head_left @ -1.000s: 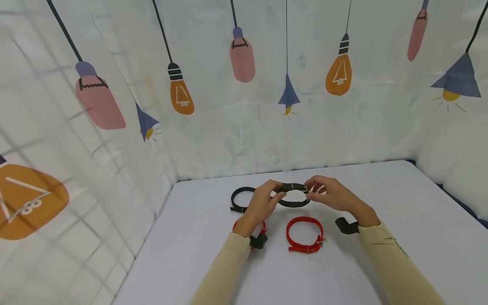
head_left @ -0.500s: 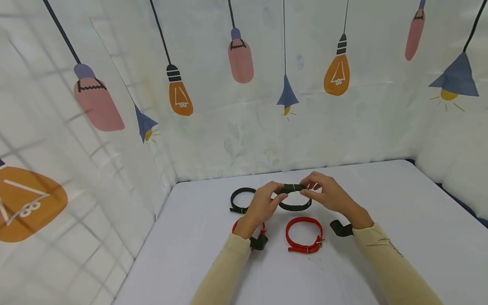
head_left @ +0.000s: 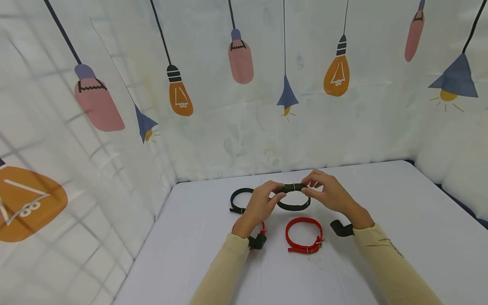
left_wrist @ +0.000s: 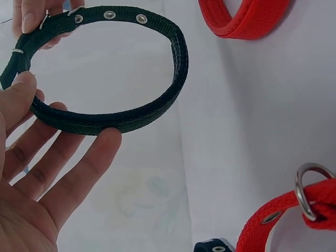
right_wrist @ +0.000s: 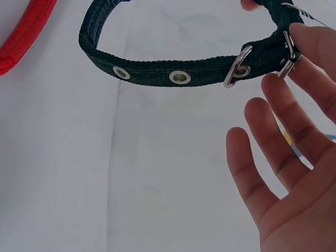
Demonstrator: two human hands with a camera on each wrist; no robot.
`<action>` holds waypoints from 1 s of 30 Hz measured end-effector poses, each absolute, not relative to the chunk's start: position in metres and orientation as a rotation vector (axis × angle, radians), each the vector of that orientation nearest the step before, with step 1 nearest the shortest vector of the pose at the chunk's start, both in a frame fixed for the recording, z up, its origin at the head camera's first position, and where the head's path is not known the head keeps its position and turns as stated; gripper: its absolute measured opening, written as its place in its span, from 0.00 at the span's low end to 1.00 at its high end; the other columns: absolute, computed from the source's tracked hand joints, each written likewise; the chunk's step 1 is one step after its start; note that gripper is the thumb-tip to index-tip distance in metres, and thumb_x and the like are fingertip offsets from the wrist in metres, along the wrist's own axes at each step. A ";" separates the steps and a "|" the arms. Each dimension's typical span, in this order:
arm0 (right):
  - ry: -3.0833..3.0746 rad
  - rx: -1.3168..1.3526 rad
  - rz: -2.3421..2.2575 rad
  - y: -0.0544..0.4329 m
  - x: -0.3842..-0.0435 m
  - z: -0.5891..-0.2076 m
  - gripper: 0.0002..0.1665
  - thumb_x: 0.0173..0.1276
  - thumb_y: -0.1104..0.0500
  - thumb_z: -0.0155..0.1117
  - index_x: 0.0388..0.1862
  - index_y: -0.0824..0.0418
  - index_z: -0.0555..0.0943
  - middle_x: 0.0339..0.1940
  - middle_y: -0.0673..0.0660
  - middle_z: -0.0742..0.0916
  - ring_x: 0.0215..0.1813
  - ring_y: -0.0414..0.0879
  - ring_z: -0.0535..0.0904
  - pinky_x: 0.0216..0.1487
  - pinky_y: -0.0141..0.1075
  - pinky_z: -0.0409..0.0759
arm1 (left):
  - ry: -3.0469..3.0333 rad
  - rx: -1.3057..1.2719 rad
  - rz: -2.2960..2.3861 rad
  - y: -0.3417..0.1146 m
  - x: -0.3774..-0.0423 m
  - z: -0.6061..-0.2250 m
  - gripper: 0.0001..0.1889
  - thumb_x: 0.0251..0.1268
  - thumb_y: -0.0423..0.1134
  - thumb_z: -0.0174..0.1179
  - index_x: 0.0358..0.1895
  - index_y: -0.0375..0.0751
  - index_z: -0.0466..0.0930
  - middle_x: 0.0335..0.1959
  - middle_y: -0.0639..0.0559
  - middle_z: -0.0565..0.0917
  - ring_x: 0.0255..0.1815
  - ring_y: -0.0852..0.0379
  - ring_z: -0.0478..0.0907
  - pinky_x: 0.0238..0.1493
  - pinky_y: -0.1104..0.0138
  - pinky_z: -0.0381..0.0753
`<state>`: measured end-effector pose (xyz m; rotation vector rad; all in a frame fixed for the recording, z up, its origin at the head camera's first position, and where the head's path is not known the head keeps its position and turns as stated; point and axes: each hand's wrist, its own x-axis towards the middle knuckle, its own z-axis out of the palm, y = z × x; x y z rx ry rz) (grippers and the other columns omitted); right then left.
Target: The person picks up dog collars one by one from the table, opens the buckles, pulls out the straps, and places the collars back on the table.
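Note:
Both hands hold a buckled dark green collar [head_left: 292, 207] above the far half of the table. My left hand [head_left: 262, 201] pinches its left side; in the left wrist view the thumb presses the strap near a metal loop, with other fingers stretched beneath the band. At the buckle end, my right hand [head_left: 331, 195] pinches the strap between thumb and fingers. The right wrist view shows the metal buckle [right_wrist: 287, 55], a D-ring [right_wrist: 238, 66] and eyelets along the collar. A red collar [head_left: 303, 219] lies on the table nearer the body.
Another dark collar [head_left: 232, 200] lies behind the left hand, partly covered by it. A second red collar [head_left: 264, 227] is mostly hidden under the left wrist. The white table [head_left: 171, 254] meets a lamp-patterned curtain [head_left: 228, 140] at the back and left.
The right hand has shifted slightly left and up at the collar's buckle end, covering the buckle from the head view. The left hand stays nearly still. The other collars have not moved.

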<state>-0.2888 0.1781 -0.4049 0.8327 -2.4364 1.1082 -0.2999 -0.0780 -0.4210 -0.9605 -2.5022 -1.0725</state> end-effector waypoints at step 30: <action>-2.438 0.800 1.189 0.181 -0.289 -0.405 0.11 0.69 0.61 0.72 0.48 0.58 0.83 0.44 0.53 0.85 0.43 0.45 0.80 0.52 0.44 0.82 | -2.488 -0.980 -1.053 -0.082 -0.301 -0.416 0.15 0.74 0.42 0.62 0.57 0.42 0.83 0.46 0.50 0.86 0.47 0.57 0.84 0.44 0.72 0.86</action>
